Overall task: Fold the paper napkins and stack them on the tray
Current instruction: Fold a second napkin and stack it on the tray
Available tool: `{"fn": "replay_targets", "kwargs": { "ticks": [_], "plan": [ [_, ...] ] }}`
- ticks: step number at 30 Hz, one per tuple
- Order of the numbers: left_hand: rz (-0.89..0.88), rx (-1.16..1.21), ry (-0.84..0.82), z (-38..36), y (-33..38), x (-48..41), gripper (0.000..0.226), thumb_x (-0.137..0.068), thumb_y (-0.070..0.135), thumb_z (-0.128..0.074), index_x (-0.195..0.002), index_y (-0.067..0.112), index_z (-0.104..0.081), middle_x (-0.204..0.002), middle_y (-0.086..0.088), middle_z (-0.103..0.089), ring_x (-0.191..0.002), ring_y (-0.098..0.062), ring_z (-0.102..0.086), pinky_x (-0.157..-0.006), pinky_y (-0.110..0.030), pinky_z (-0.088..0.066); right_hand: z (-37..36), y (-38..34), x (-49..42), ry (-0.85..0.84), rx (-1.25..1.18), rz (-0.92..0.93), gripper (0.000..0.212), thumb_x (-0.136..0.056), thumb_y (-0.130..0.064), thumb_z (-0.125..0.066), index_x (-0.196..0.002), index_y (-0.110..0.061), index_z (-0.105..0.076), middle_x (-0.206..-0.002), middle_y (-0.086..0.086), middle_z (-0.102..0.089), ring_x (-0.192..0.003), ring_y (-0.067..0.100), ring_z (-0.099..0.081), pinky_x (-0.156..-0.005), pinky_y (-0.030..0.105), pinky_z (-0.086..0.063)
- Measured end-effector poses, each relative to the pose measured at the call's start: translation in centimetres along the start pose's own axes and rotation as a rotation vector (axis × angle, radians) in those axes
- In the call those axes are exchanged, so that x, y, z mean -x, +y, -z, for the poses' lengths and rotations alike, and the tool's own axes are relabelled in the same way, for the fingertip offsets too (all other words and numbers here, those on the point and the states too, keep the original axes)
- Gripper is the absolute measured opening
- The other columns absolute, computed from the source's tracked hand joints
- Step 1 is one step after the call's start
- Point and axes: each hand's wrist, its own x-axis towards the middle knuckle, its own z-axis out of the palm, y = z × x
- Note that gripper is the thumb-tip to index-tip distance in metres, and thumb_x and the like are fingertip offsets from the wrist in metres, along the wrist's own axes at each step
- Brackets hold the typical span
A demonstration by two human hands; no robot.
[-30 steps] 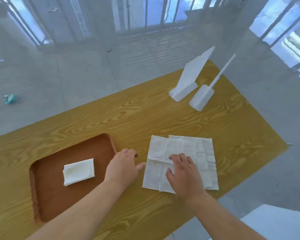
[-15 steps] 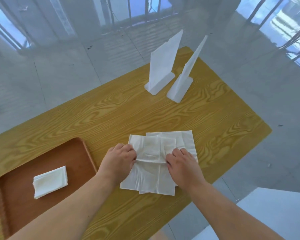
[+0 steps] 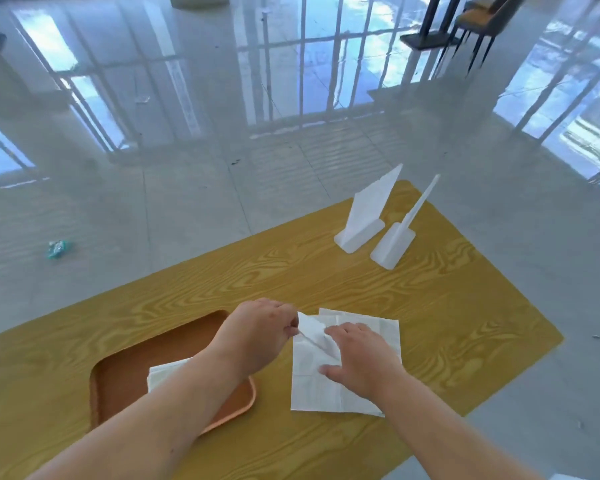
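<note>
White paper napkins (image 3: 312,389) lie overlapping on the yellow wood-grain table (image 3: 413,306), right of a brown tray (image 3: 125,379). My left hand (image 3: 257,337) pinches the top napkin's upper left corner and lifts it, so the corner curls up. My right hand (image 3: 361,362) lies flat on the napkins, fingers spread, pressing them down. One folded napkin (image 3: 163,374) rests in the tray, mostly hidden behind my left forearm.
Two white plastic napkin holders (image 3: 364,220) (image 3: 395,244) stand at the table's far right. The table's right corner is near the napkins. A small teal scrap (image 3: 59,248) lies on the glossy floor; a chair (image 3: 478,26) stands far back.
My left hand moved from beside the napkins onto the top one and now pinches its corner, raising it. The right hand stays pressing. The camera view tilted up and shifted.
</note>
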Motion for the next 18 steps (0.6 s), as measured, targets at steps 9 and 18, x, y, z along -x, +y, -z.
{"fn": "replay_targets", "kwargs": {
  "ticks": [9, 18],
  "plan": [
    [0.32, -0.03, 0.278, 5.1, -4.4, 4.8, 0.032, -0.095, 0.043, -0.066, -0.122, 0.026, -0.06, -0.128, 0.003, -0.065, -0.123, -0.026, -0.057, -0.099, -0.046, -0.047, 2.2, -7.6, -1.6, -0.02, -0.573, -0.084, 0.018, -0.091, -0.032, -0.059, -0.075, -0.023, -0.06, -0.065, -0.012, -0.058, -0.053, 0.006, -0.049, -0.05, 0.025, -0.042],
    [0.982, 1.156, -0.192, 4.7, -8.8, 13.3, 0.099, -0.057, 0.102, -0.053, -0.12, 0.028, -0.071, -0.101, 0.0, -0.077, -0.077, -0.017, -0.071, -0.066, -0.032, -0.051, 1.9, -15.9, -3.2, -0.428, -1.453, -0.172, 0.03, -0.1, -0.003, -0.06, -0.13, -0.002, -0.065, -0.127, 0.023, -0.073, -0.114, 0.036, -0.072, -0.096, 0.051, -0.06]
  ]
}}
